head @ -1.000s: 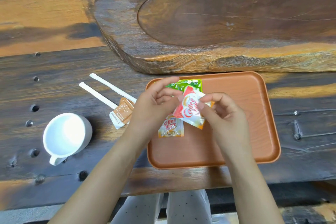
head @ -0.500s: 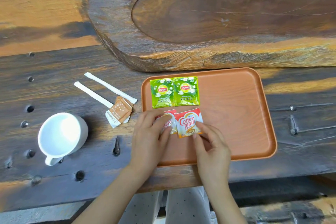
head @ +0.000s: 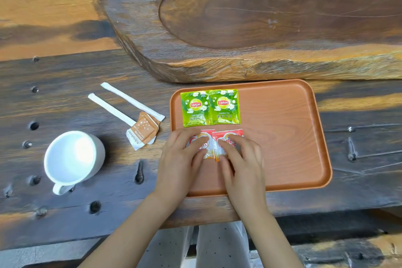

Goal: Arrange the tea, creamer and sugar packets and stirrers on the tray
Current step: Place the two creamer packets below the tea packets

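Note:
An orange tray [head: 282, 137] lies on the dark wooden table. Two green Lipton tea packets [head: 210, 107] sit side by side in its far left corner. Just below them lie two red-and-white creamer packets [head: 214, 137], side by side. My left hand [head: 182, 159] presses flat on the left creamer packet and my right hand [head: 241, 159] on the right one, fingers spread over them. Left of the tray, off it, lie brown sugar packets [head: 143, 132] and two white wrapped stirrers [head: 121, 106].
A white cup [head: 74, 156] stands at the left, near the table's front edge. A thick carved wooden slab [head: 250, 24] rises right behind the tray. The tray's right half is bare.
A second ago both hands held a creamer packet above the tray. It now lies flat beside the other one, and both hands have come down onto the two packets.

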Demonstrator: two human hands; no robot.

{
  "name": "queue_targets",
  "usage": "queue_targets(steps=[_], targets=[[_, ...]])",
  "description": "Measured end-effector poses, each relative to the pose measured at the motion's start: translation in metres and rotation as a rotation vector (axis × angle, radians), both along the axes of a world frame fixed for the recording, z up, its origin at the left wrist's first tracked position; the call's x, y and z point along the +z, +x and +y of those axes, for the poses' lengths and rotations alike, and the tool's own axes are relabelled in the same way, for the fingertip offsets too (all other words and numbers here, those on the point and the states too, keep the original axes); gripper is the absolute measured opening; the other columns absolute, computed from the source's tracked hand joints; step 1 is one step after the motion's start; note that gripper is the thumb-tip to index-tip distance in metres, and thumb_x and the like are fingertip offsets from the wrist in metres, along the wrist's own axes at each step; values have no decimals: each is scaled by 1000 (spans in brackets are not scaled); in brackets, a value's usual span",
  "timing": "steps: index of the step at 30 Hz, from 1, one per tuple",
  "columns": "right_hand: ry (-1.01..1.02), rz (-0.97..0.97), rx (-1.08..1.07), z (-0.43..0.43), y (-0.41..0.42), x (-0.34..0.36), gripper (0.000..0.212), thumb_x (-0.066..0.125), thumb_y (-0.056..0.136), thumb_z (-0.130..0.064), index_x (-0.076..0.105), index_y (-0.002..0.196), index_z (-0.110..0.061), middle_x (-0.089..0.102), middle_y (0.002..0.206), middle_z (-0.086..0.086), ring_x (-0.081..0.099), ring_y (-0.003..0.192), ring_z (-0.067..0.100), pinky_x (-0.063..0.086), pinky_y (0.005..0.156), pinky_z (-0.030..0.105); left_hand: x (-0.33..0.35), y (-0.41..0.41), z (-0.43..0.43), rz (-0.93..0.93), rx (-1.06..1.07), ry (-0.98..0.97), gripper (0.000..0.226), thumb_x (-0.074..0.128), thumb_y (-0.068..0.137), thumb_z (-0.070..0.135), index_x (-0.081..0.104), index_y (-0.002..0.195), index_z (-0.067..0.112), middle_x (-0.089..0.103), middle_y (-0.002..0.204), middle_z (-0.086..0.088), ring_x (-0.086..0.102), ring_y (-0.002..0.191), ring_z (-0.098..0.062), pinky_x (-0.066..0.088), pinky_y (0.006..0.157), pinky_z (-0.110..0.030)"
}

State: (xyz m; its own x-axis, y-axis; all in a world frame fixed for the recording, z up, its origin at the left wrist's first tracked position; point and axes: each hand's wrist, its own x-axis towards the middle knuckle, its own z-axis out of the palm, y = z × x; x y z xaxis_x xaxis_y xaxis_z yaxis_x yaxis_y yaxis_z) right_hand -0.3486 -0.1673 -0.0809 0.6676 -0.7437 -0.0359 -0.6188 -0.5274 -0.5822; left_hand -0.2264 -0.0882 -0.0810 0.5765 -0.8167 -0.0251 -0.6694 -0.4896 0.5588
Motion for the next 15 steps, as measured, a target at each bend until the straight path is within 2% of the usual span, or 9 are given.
queue_targets(steps=[11,15], targets=[[33,7,-8,-4,2,-3,30,66,83,-13,65,113,-18,59,119,6,51,109,26,40,93,36,-1,1,-1,10,-12,0,21,67,80,11,71,100,11,67,108,-8,57,100,-28,42,86,-28],[39,-5,6,-6,5,-2,29,66,82,-13,66,111,-18,59,118,6,49,107,25,44,91,40,-1,2,-2,10,-16,12,22,68,79,10,70,100,10,67,108,-7,58,99,-29,43,85,-30]])
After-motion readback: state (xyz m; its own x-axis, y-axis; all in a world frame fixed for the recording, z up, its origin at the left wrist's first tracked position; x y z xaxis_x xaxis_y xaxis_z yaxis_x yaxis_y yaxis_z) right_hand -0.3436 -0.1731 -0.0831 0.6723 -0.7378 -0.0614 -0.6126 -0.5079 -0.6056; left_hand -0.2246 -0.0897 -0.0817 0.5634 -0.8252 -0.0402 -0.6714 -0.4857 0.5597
